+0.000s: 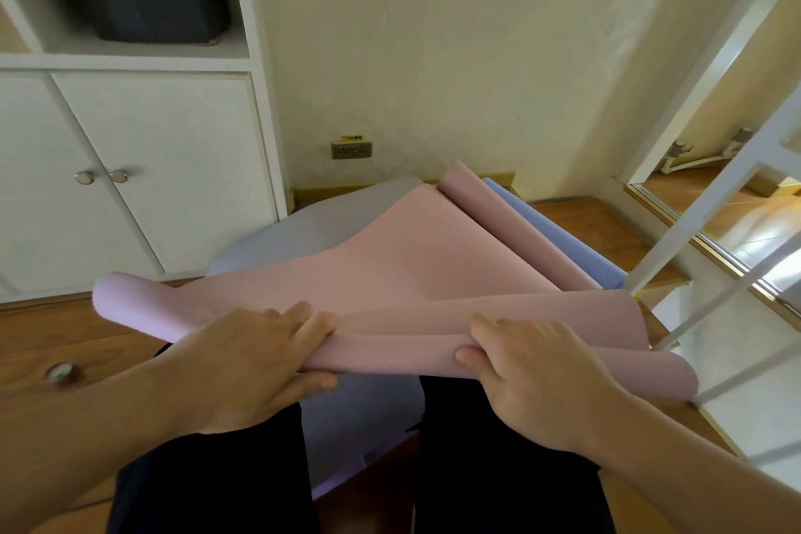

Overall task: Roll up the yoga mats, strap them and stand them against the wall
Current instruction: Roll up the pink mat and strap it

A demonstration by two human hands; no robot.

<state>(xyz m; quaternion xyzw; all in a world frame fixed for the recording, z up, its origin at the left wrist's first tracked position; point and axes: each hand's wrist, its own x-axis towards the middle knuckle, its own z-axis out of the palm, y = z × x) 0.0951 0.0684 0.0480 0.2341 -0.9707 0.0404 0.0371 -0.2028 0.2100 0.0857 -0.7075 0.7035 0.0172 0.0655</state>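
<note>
Head view: pink yoga mat (390, 256) lies over a lavender mat (303, 225) on the wood floor (56, 343) — near edge lifted and curled into a loose roll. Left hand (255, 364) and right hand (524, 373) both grip that roll, thumbs underneath — far end curls up near the wall (433, 35)

A mat (403, 256) stretches from the person's lap toward the wall (455, 35), lying on a second mat (355, 412) on the floor (56, 343). Left hand (255, 364) and right hand (529, 377) grip its near rolled edge, side by side. A cabinet (130, 169) stands at left, a doorway (715, 169) at right.
</note>
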